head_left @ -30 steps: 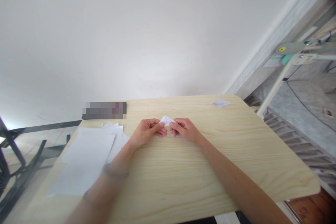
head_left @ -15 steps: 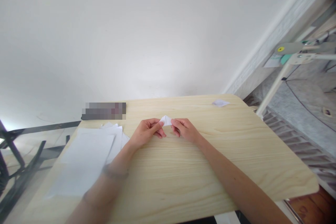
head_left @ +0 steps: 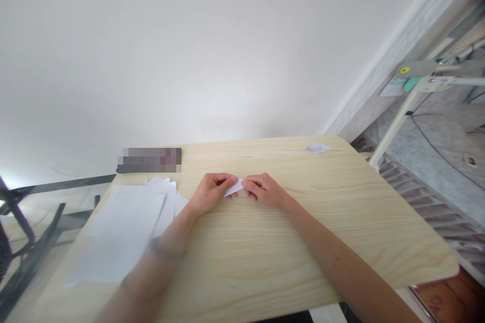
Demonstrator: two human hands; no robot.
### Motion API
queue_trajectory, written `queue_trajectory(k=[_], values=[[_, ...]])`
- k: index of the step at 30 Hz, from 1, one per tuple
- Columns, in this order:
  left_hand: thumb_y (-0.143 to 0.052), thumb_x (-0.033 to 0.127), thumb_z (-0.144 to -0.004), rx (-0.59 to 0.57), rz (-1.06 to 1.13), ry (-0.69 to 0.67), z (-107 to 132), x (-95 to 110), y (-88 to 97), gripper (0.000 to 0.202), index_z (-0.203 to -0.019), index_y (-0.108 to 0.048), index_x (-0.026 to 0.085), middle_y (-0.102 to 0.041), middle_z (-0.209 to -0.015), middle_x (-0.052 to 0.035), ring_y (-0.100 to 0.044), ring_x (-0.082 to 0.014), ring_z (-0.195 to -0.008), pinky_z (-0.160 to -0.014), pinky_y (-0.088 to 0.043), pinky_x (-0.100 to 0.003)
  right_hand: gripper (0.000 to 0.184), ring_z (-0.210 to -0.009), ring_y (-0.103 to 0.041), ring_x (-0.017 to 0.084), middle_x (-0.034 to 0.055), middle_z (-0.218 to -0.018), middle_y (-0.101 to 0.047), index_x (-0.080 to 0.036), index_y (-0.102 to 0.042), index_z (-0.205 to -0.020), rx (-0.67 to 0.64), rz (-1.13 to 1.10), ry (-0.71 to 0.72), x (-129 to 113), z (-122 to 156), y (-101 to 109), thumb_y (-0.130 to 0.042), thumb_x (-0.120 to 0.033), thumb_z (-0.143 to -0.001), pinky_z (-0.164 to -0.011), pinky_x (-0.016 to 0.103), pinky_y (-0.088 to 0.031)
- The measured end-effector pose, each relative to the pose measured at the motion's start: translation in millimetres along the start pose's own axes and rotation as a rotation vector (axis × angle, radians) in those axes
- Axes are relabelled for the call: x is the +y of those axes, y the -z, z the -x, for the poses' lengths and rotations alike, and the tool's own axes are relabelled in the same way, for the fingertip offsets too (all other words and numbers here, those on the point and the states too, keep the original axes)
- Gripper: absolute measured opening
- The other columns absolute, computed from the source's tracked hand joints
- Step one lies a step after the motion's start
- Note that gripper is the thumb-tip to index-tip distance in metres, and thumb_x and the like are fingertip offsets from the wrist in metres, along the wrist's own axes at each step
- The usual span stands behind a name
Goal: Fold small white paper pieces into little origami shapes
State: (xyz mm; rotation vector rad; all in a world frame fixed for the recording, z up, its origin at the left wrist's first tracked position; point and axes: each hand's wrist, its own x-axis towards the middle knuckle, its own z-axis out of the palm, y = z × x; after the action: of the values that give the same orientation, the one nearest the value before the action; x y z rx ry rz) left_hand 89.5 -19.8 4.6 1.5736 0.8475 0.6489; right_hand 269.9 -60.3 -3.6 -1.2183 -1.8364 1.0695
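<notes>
A small folded piece of white paper (head_left: 234, 188) is pinched between my two hands just above the light wooden table (head_left: 265, 242). My left hand (head_left: 210, 193) grips its left end with curled fingers. My right hand (head_left: 263, 189) holds the right end between thumb and fingers. The paper now looks flat and narrow, and part of it is hidden behind my fingers.
A stack of white paper sheets (head_left: 125, 227) lies on the table's left part. A small folded paper piece (head_left: 317, 148) rests near the far right corner. A blurred dark object (head_left: 149, 160) sits at the far edge by the white wall. A metal stand (head_left: 401, 116) rises to the right.
The small paper stood up as a peaked shape between my fingers; now it is pressed flatter and lower, and my two hands have closed in on it slightly.
</notes>
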Motion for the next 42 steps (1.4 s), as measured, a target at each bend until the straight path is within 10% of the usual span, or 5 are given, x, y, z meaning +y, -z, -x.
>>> queue_trajectory(k=[7, 21, 42], values=[[-0.064, 0.028, -0.071, -0.034, 0.299, -0.082, 1, -2, -0.8, 0.049, -0.117, -0.049, 0.019, -0.062, -0.097, -0.0069, -0.061, -0.0213, -0.083, -0.064, -0.052, -0.030, 0.038, -0.044, -0.036, 0.007, -0.0042, -0.047, -0.043, -0.016, -0.045, -0.058, 0.068, -0.245, -0.068, 4, -5, 2, -0.032, -0.039, -0.087, -0.048, 0.020, -0.031], [-0.062, 0.032, -0.071, 0.099, 0.186, -0.060, -3, -5, 1.8, 0.028, -0.093, -0.060, 0.014, -0.064, -0.085, -0.0043, -0.059, -0.0171, -0.080, -0.065, -0.053, -0.027, 0.020, -0.050, -0.038, 0.006, -0.0040, -0.060, -0.046, -0.017, -0.047, -0.078, 0.196, 0.058, 0.054, 3, -2, -8, -0.050, -0.037, -0.078, -0.047, 0.019, -0.030], [-0.064, 0.028, -0.070, 0.095, 0.235, -0.046, -6, -15, 3.3, 0.044, -0.112, -0.055, 0.016, -0.066, -0.098, -0.0059, -0.059, -0.0198, -0.093, -0.089, -0.043, -0.036, 0.036, -0.056, -0.048, 0.006, 0.0043, -0.096, -0.053, -0.024, -0.053, -0.115, 0.320, 0.335, 0.258, 15, -6, -14, -0.052, -0.027, -0.079, -0.056, 0.022, -0.045]])
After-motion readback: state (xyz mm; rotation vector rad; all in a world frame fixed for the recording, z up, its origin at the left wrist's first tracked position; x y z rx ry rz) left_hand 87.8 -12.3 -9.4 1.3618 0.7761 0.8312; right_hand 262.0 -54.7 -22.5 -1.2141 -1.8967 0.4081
